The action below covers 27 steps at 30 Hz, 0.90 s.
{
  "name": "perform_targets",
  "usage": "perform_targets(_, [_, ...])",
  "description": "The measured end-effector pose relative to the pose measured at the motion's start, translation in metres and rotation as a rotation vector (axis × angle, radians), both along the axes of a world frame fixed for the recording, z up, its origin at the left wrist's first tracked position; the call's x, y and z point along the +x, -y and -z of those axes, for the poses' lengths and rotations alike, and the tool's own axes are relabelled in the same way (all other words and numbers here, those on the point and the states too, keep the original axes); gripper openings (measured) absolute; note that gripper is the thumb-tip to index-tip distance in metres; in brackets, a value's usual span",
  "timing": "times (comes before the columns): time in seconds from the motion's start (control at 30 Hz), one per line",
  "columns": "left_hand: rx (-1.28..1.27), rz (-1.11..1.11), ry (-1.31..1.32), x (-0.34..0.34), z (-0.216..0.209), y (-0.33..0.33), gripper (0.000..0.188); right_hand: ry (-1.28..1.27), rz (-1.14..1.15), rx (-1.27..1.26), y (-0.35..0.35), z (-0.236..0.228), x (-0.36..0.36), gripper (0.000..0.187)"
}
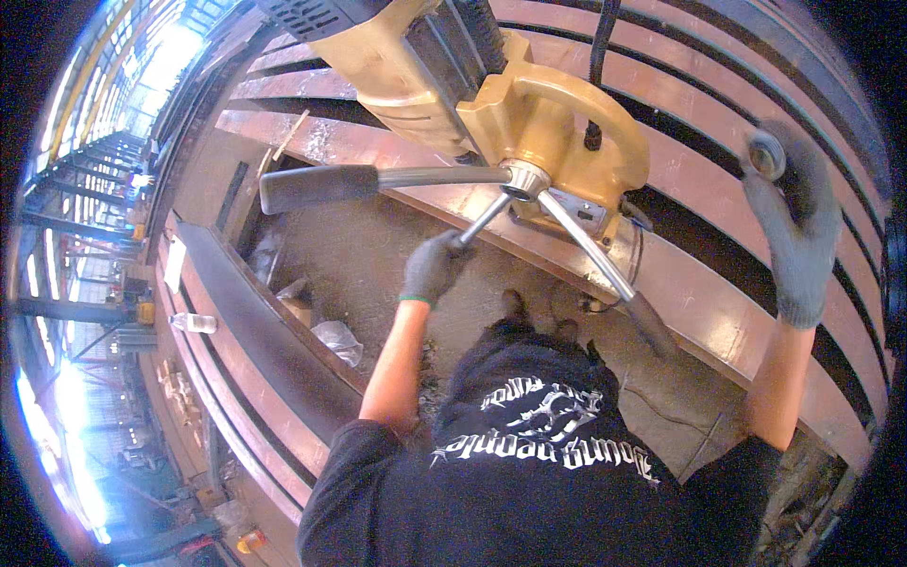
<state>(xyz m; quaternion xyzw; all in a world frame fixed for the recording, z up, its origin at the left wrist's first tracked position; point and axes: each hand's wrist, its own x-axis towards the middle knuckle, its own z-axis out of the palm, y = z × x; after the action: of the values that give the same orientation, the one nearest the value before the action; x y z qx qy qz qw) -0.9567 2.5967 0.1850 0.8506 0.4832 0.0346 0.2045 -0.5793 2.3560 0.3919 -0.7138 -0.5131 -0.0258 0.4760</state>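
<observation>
A yellow drill machine with a curved carrying handle stands on a reddish-brown steel beam in front of me. Three spokes fan out from its metal hub. My left hand, in a dark grey glove, is closed around the end of the middle spoke. The spoke with a long black grip points left, and another spoke slants down to the right. My right hand, gloved in grey, is raised over the beams at the right. Its fingers wrap a small round-ended object whose kind I cannot make out.
Several long steel beams run side by side with dark gaps between them. More beams lie at the left, with a white bottle on them. Crumpled clear plastic lies on the floor. A cable trails at the lower right.
</observation>
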Motion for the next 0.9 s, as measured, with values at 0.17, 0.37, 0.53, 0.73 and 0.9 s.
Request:
perform_targets(0.17, [-0.261, 0.182, 0.243, 0.017, 0.064, 0.029, 0.023, -0.166, 0.239, 0.106, 0.049, 0.054, 0.017, 0.037])
perform_targets(0.37, [-0.591, 0.213, 0.543, 0.066, 0.078, 0.090, 0.026, -0.265, 0.376, 0.123, 0.097, 0.090, 0.033, 0.037])
perform_targets(0.53, [-1.001, 0.342, 0.463, 0.118, 0.031, 0.135, 0.023, -0.421, 0.498, 0.203, 0.113, 0.111, 0.027, 0.042])
perform_targets(0.73, [-1.097, 0.372, 0.697, 0.151, 0.002, 0.187, 0.020, -0.447, 0.575, 0.192, 0.137, 0.112, 0.027, 0.041])
perform_targets(0.9, [-1.490, 0.447, 0.820, 0.170, -0.078, 0.196, 0.022, -0.356, 0.667, 0.151, 0.155, 0.115, 0.029, 0.041])
